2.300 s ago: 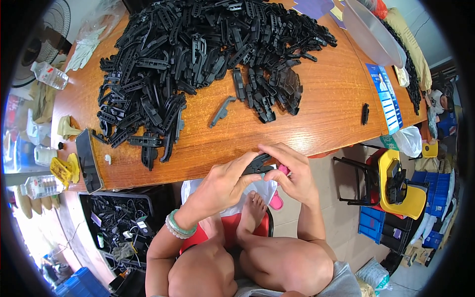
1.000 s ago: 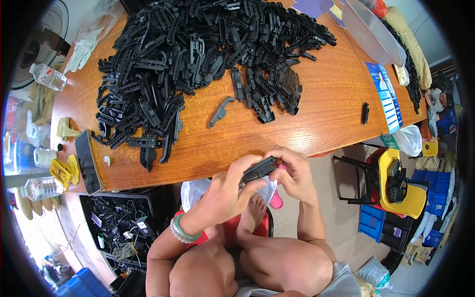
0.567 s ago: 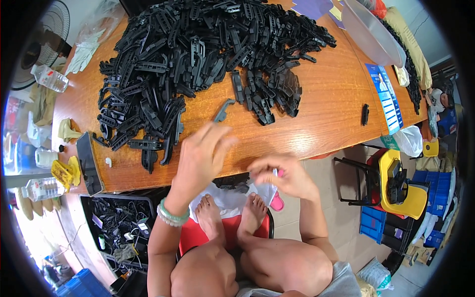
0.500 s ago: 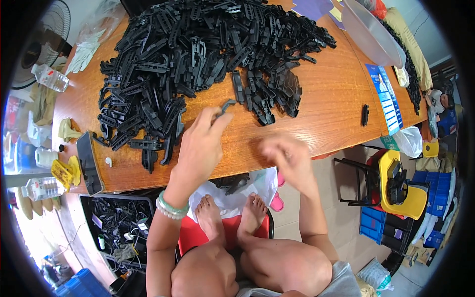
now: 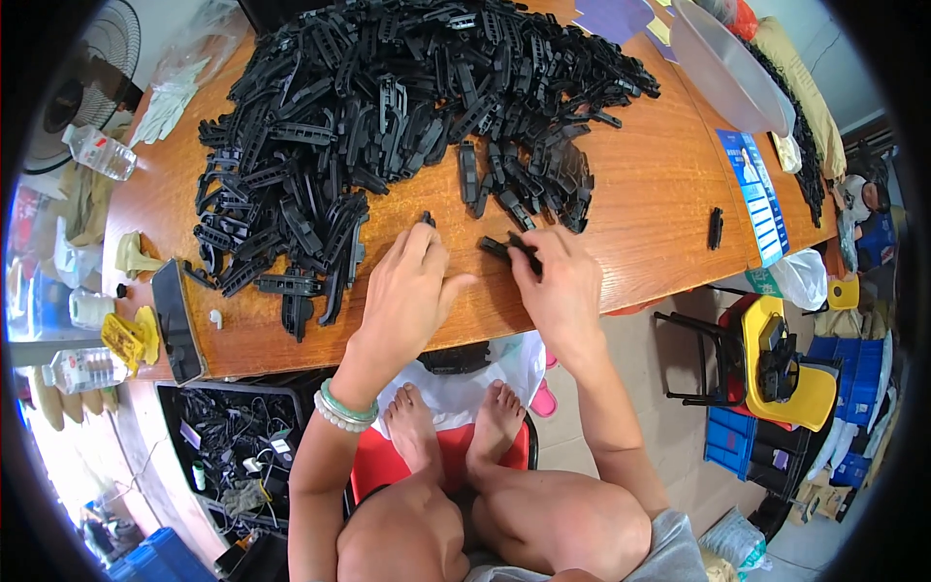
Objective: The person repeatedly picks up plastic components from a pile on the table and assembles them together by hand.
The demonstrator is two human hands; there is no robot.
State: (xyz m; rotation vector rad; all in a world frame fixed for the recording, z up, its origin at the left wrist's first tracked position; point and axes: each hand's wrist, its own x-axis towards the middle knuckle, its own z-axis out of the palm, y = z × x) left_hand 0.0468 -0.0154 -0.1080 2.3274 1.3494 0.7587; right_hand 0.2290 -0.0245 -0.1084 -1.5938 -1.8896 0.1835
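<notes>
My left hand point(image 5: 407, 281) hovers low over the wooden table, its thumb held apart and its fingers curled. A small dark end of a black plastic part point(image 5: 428, 218) pokes out past its fingertips; the rest is hidden. To the right, my right hand point(image 5: 564, 291) has its fingers and thumb closed on a black plastic clip piece point(image 5: 497, 248) at the tabletop. Beyond both hands spreads a big heap of black plastic clip pieces point(image 5: 330, 126). A smaller cluster of them point(image 5: 533, 179) lies just past my right hand.
On the wooden table point(image 5: 640, 213) lie a lone black piece point(image 5: 716, 228), a blue-and-white leaflet point(image 5: 754, 194) and a dark flat device point(image 5: 176, 320). A translucent basin point(image 5: 727, 68) stands at the far right. Below the edge, a white bag point(image 5: 519, 373) holds black pieces. A yellow chair point(image 5: 815, 388) stands right.
My right hand has moved up and left to the tabletop and closed on a black clip piece. The curved black part at my left fingertips now barely shows, and the left thumb has swung outward.
</notes>
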